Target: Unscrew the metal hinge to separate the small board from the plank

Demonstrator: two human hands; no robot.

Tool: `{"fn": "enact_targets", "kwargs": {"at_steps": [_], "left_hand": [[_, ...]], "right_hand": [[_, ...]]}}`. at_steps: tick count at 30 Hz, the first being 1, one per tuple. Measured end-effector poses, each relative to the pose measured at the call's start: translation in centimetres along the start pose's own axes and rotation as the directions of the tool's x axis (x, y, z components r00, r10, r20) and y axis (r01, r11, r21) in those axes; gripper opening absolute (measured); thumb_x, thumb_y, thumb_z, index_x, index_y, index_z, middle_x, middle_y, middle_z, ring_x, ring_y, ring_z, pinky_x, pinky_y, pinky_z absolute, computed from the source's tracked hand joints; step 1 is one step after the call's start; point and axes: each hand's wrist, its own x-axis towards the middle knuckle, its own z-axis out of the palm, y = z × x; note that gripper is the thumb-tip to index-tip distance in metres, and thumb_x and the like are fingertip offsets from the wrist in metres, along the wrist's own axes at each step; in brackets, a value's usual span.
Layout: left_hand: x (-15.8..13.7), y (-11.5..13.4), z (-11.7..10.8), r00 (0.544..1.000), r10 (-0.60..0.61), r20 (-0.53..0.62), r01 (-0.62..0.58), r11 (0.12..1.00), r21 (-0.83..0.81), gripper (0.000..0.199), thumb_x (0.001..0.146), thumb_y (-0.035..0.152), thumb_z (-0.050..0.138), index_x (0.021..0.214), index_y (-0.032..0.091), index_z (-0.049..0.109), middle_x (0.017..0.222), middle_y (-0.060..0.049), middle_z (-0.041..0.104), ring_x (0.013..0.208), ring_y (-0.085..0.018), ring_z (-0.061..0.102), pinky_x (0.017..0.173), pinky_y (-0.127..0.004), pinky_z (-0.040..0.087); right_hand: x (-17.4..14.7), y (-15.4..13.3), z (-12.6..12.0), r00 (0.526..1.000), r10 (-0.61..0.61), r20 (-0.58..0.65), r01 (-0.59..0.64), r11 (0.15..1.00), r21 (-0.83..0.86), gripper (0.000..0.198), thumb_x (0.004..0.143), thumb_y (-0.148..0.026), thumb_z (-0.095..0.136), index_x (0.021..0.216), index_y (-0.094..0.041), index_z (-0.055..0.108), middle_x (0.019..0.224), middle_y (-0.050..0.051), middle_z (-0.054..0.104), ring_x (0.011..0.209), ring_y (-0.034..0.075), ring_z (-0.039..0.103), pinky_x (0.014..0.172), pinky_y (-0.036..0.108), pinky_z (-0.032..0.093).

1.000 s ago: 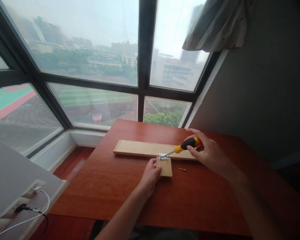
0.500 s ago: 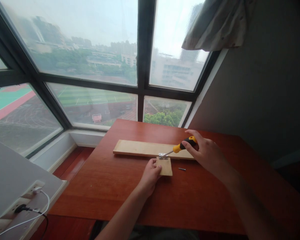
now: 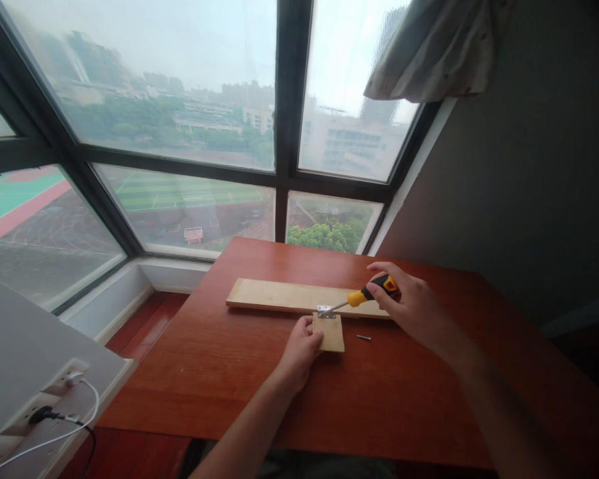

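Reddish-brown, the table spreads out directly before you. Nearest to you on it, your left hand clamps the left edge of a small wooden board, thumb on top; the fingers beneath are mostly hidden, and whether the board's underside touches the tabletop cannot be told. Just right of it lies a screw, its long axis running roughly left to right, its thread too small to make out. At the small board's far edge sits a metal hinge, one leaf over the wood, the other reaching away from you. Your right hand grips the yellow-and-black handle of a screwdriver between thumb and fingers, one finger lifted clear above. The tool's long axis slopes from the handle at upper right down leftward to the hinge, where the tip's exact seat is hard to read. Behind lies a long board, lengthwise from left to right, its right end hidden by your right hand. Farther off stands the dark window frame, and past hazy glass a sports field.
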Motion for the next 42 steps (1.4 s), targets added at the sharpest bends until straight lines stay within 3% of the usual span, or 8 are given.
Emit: {"fn": "enact_targets", "kwargs": {"at_steps": [5,9,11,15,19,29,37,42], "left_hand": [[-0.1,0.1,0.0,1.000,-0.004,0.015,0.004,1.000,-0.009,0.045,0.061,0.025,0.075,0.098,0.017,0.052,0.089,-0.008,0.068,0.076,-0.018,0.064,0.067,-0.028,0.050],[0.0,-0.1,-0.1,1.000,0.003,0.004,-0.003,1.000,-0.004,0.045,0.061,0.025,0.075,0.099,0.017,0.052,0.087,-0.007,0.068,0.075,-0.018,0.064,0.065,-0.028,0.050],[0.0,-0.1,-0.1,1.000,0.002,0.008,-0.002,1.000,-0.006,0.045,0.061,0.025,0.075,0.099,0.017,0.052,0.087,-0.006,0.067,0.075,-0.018,0.064,0.066,-0.028,0.051],[-0.2,0.3,0.1,1.000,-0.011,0.016,0.011,1.000,-0.015,0.046,0.060,0.026,0.076,0.098,0.017,0.052,0.089,-0.007,0.068,0.076,-0.019,0.064,0.067,-0.029,0.050],[-0.5,0.6,0.2,1.000,-0.013,0.015,0.014,0.999,-0.033,0.046,0.060,0.026,0.076,0.099,0.018,0.052,0.090,-0.007,0.067,0.078,-0.019,0.064,0.068,-0.030,0.050],[-1.0,1.1,0.4,0.999,-0.028,0.015,0.029,0.998,-0.064,0.042,0.063,0.020,0.075,0.099,0.016,0.054,0.091,-0.007,0.066,0.082,-0.019,0.063,0.072,-0.030,0.051],[-0.6,0.7,0.4,1.000,-0.009,0.015,0.010,0.999,-0.031,0.045,0.061,0.025,0.076,0.097,0.016,0.053,0.088,-0.007,0.068,0.075,-0.018,0.064,0.069,-0.029,0.050],[-1.0,0.9,0.6,0.999,0.010,0.045,-0.010,1.000,-0.003,0.039,0.067,0.023,0.073,0.099,0.017,0.051,0.085,-0.005,0.068,0.072,-0.017,0.064,0.070,-0.030,0.051]], "right_hand": [[-0.3,0.2,-0.2,0.999,-0.045,0.002,0.045,0.998,0.032,0.042,0.082,-0.028,0.054,0.124,-0.024,0.053,0.111,0.005,0.067,0.096,0.020,0.064,0.080,0.031,0.051],[-0.6,0.4,-0.5,0.997,-0.073,-0.003,0.073,0.997,0.026,0.047,0.078,-0.021,0.053,0.124,-0.024,0.052,0.114,0.004,0.065,0.103,0.020,0.062,0.094,0.034,0.046],[-0.6,0.6,-0.6,0.998,-0.064,0.006,0.064,0.997,0.031,0.042,0.081,-0.025,0.054,0.123,-0.024,0.054,0.113,0.005,0.066,0.102,0.020,0.062,0.091,0.034,0.047],[-0.6,1.1,-0.7,1.000,0.005,0.020,-0.006,0.999,0.043,0.036,0.089,-0.045,0.050,0.117,-0.024,0.059,0.105,0.006,0.069,0.089,0.022,0.067,0.071,0.032,0.052],[-0.6,1.8,-0.5,0.998,0.063,0.018,-0.064,0.996,0.058,0.039,0.090,-0.047,0.047,0.120,-0.024,0.057,0.104,0.006,0.069,0.071,0.018,0.067,0.065,0.031,0.052],[-0.8,2.2,-0.8,0.998,0.048,0.027,-0.048,0.999,-0.026,0.046,0.077,-0.024,0.056,0.122,-0.025,0.052,0.112,0.004,0.067,0.099,0.021,0.064,0.086,0.036,0.049],[-0.8,1.5,-1.0,0.999,0.027,0.030,-0.027,1.000,0.005,0.037,0.085,-0.038,0.054,0.119,-0.025,0.057,0.103,0.005,0.070,0.091,0.022,0.066,0.081,0.036,0.052],[-0.6,1.1,-0.8,0.999,-0.011,-0.045,0.013,0.998,0.054,0.041,0.081,-0.041,0.063,0.119,-0.025,0.059,0.110,0.007,0.069,0.097,0.024,0.065,0.088,0.038,0.051]]}}
